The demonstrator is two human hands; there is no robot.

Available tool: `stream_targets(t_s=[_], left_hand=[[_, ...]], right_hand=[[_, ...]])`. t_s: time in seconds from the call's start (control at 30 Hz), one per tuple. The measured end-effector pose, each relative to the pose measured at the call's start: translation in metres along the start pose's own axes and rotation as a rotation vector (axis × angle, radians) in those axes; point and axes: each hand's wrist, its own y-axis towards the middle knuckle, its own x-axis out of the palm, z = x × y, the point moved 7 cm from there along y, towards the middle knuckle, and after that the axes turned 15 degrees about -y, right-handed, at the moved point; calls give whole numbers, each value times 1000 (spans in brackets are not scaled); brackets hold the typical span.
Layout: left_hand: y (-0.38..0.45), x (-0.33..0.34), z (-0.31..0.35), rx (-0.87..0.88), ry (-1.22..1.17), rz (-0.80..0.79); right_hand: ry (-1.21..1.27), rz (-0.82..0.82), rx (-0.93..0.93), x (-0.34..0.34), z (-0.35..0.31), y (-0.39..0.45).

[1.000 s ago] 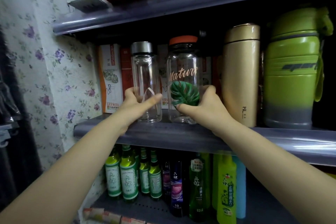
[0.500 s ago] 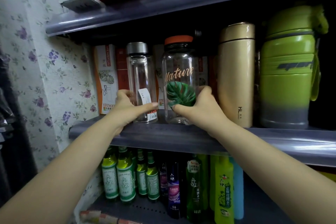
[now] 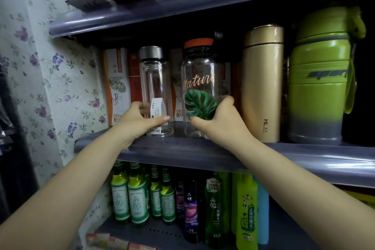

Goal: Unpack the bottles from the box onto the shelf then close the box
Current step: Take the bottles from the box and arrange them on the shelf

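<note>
Left hand [image 3: 136, 122]: thumb lies across the lower front of the slim clear glass bottle with a silver screw cap [image 3: 155, 91], the other fingers curl round its left side; grip closed on the bottle near its white label. Right hand [image 3: 220, 121]: thumb presses the front below the green leaf print, fingers wrap the right side of the wide clear bottle with an orange lid and gold "Nature" lettering [image 3: 199, 87]; grip closed on it.

Both bottles stand upright at centre frame on the grey middle shelf [image 3: 182, 150], close beside each other with a narrow gap between. Printed cardboard boxes [image 3: 117, 85] stand behind them. To the right, just beside the wide bottle, stands a tall gold metal flask [image 3: 262, 83]; further right, a large green and grey sports jug [image 3: 318, 79].

Lower frame: green glass bottles with white-green labels [image 3: 138, 197] and bright yellow-green plastic bottles [image 3: 246, 211] on the shelf below. Floral wallpaper [image 3: 50, 79] fills the left of the frame.
</note>
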Motion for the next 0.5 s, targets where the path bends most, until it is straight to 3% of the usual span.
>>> stream_targets(t_s=[0.5], left_hand=[[4,5,-2,75,-73,-47]], right_hand=[[-5,20,-16,-3,-2,-3]])
